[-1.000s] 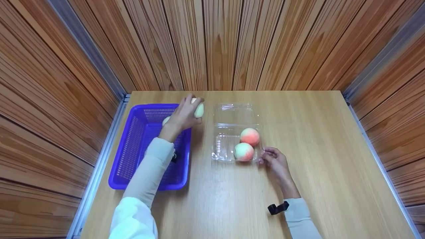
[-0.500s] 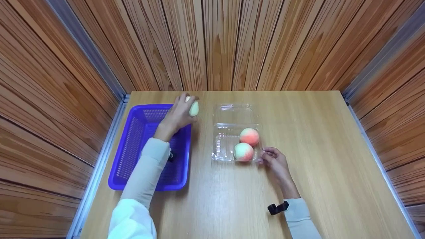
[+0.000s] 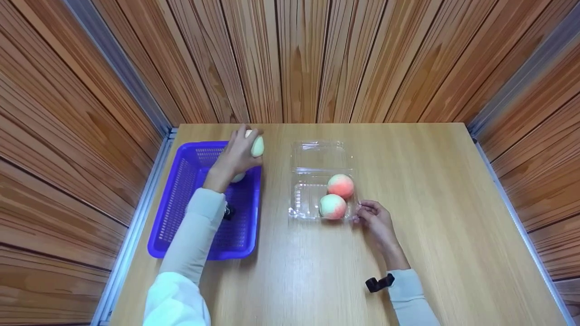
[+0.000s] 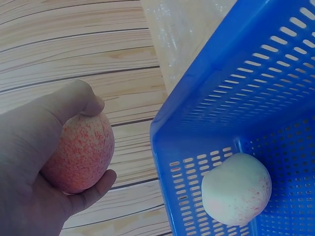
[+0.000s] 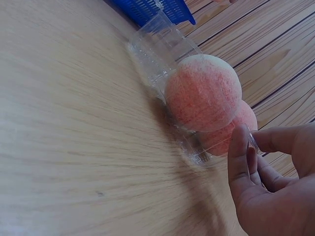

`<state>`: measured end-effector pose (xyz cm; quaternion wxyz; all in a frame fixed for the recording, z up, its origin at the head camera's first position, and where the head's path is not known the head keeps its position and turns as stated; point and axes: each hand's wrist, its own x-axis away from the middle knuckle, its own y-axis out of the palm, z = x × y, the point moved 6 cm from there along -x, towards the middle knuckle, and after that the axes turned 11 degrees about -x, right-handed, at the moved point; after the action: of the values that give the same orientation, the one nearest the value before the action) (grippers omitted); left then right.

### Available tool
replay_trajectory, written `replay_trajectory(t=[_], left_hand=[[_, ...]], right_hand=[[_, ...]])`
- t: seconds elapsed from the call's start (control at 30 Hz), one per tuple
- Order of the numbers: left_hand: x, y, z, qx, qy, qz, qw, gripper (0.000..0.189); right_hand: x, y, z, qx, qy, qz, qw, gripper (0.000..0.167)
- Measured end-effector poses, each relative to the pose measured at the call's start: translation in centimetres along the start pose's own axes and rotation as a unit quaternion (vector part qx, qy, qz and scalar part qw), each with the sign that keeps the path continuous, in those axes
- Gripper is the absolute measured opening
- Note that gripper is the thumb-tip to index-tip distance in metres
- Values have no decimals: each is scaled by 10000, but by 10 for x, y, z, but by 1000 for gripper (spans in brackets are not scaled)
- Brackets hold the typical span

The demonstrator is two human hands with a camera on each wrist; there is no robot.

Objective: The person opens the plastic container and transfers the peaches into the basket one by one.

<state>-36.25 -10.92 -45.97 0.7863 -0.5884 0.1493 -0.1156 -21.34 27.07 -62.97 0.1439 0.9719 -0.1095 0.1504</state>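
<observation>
My left hand [image 3: 233, 158] grips a pale green and pink peach [image 3: 257, 146] over the far right corner of the purple-blue basket [image 3: 235, 254]. In the left wrist view, thumb and fingers curl round this peach [image 4: 83, 152], which hangs outside the basket wall. Another peach [image 4: 236, 189] lies inside the basket, partly hidden by my hand in the head view. My right hand [image 3: 378, 226] pinches the right edge of a clear plastic clamshell box [image 3: 306, 199], its lid lying back. Two peaches, one farther [image 3: 340, 186] and one nearer [image 3: 333, 207], fill the box's right side.
A light wooden table [image 3: 435, 203] bears the basket on the left and the box at the middle. Wood-plank walls [image 3: 303, 59] with metal corner rails stand round it. A black strap device [image 3: 379, 283] sits at the right wrist.
My left hand has moved left with the peach, from beside the basket's far right corner to over it. The right hand and the clamshell box have stayed in place.
</observation>
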Motion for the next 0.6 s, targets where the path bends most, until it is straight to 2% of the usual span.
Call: replay_trajectory(t=[0.6], left_hand=[[2, -5, -14, 125, -188, 119, 9997, 71]], right_hand=[[0, -1, -1, 115, 43, 30, 9999, 37]])
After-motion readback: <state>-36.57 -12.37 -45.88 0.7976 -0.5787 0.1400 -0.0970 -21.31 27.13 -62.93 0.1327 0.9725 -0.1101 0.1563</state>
